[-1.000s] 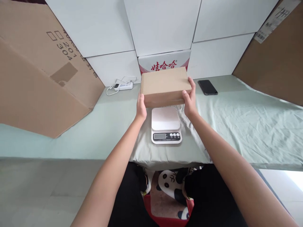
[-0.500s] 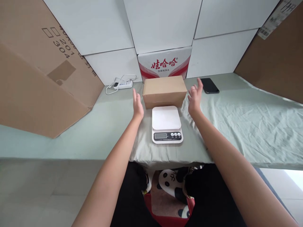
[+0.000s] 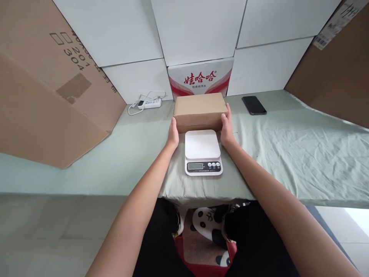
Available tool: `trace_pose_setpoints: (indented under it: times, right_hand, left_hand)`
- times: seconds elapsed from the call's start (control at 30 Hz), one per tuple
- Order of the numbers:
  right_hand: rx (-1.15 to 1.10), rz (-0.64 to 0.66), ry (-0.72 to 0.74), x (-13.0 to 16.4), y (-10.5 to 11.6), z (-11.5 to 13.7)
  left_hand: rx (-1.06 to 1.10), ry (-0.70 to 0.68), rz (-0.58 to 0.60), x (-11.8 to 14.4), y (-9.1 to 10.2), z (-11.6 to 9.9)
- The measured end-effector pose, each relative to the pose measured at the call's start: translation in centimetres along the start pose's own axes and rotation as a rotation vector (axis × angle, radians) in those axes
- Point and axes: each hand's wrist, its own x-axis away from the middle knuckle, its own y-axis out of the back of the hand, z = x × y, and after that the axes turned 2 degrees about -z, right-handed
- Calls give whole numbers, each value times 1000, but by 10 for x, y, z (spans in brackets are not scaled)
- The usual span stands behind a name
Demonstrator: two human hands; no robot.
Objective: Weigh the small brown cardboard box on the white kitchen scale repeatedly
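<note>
A plain brown cardboard box (image 3: pixel 200 109) stands on the cloth-covered table, behind a white kitchen scale (image 3: pixel 202 144). My left hand (image 3: pixel 173 134) is against the box's left end, its thumb near the front corner and the other fingers mostly hidden. At the right end, my right hand (image 3: pixel 226 125) wraps the corner, thumb on the front face and fingers along the side. Between my hands lies the scale, with its flat plate towards the box and its small display and round buttons facing me. The display looks blank.
A black phone (image 3: pixel 254 105) lies to the right. On the left is a white device with a coiled cable (image 3: pixel 150 103). Behind stand white boxes and a red-printed carton (image 3: pixel 200 79). Large cardboard sheets (image 3: pixel 57 96) flank the table (image 3: pixel 115 169).
Both hands have come inward from beside the box and now touch its two ends. The box and scale stay where they were.
</note>
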Motion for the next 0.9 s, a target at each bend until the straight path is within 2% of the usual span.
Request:
trace_pose_setpoints:
  times: [0.1,0.2,0.3,0.4,0.53,0.7,0.9]
  right_hand:
    - [-45,-39,-79,1,-6,20]
    - [-40,12,-41,-1,-6,38]
    - [1,53,42,1,0,58]
    - [49,85,128,14,11,81]
    - [80,111,150,52,30,104]
    - [79,86,137,93,51,109]
    - [157,95,160,103,54,108]
  left_hand:
    - [-1,-40,-24,-1,2,-4]
    - [7,-95,-26,0,6,-17]
    - [-1,-163,-6,9,10,-39]
    - [-13,-229,-22,29,11,-63]
    - [-36,-263,-125,68,11,-85]
    - [-24,-189,-88,102,8,-86]
    - [-16,-109,-94,116,11,-78]
